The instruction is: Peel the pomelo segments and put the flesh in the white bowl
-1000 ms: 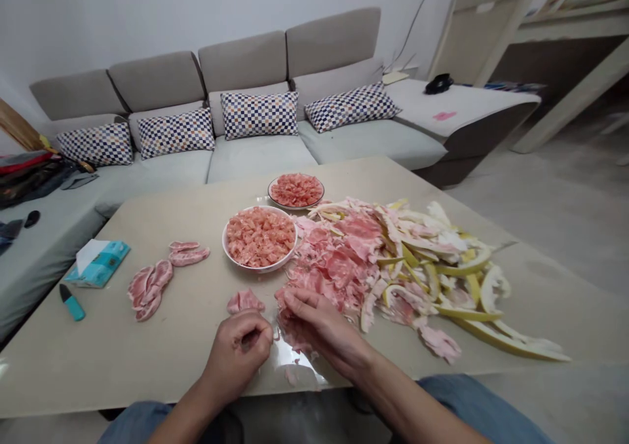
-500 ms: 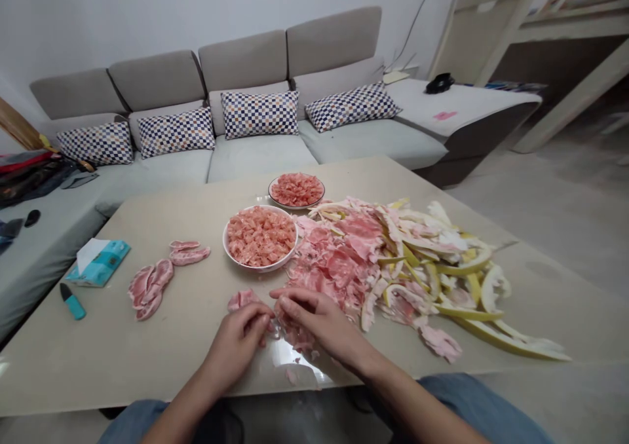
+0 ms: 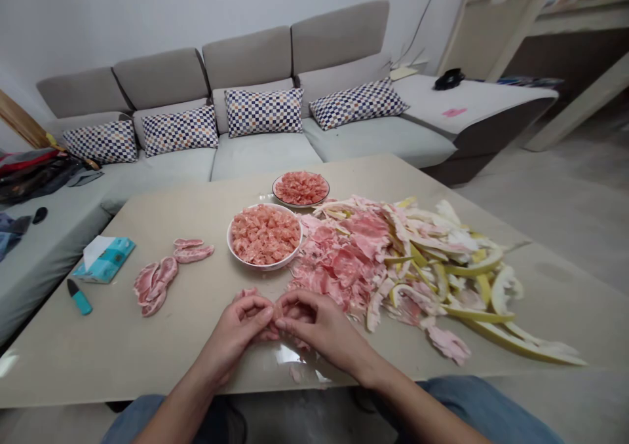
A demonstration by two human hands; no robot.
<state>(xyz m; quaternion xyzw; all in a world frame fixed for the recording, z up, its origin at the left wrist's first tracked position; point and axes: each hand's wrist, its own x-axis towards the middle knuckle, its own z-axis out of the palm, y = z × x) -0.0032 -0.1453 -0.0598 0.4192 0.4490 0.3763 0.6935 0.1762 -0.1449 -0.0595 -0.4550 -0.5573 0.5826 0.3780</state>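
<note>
Close together near the table's front edge, my two hands meet over a pink pomelo segment (image 3: 247, 293). My left hand (image 3: 234, 331) is closed on it, and bits of pink flesh show behind and below its fingers. My right hand (image 3: 322, 323) pinches at the segment's right side, thumb against fingertips, apparently on a bit of its membrane; the fingers hide most of it. Beyond them stands a white bowl (image 3: 301, 246) heaped with peeled pomelo pulp (image 3: 265, 234). Pink membrane scraps (image 3: 339, 260) are piled just past my right hand. To the left lie several unpeeled pomelo segments (image 3: 156, 285).
Behind the bowl is a dark-rimmed plate (image 3: 274, 194) of pulp. Yellow-green pomelo rinds (image 3: 491, 316) spread over the table's right side. A tissue pack (image 3: 109, 260) and a teal-handled, dark-tipped tool (image 3: 80, 300) lie at the left. A grey sofa (image 3: 260, 156) stands behind the table.
My hands have come together and their fingertips now nearly touch at the segment. The right hand's fingers have curled in more. The whole view has shifted slightly.
</note>
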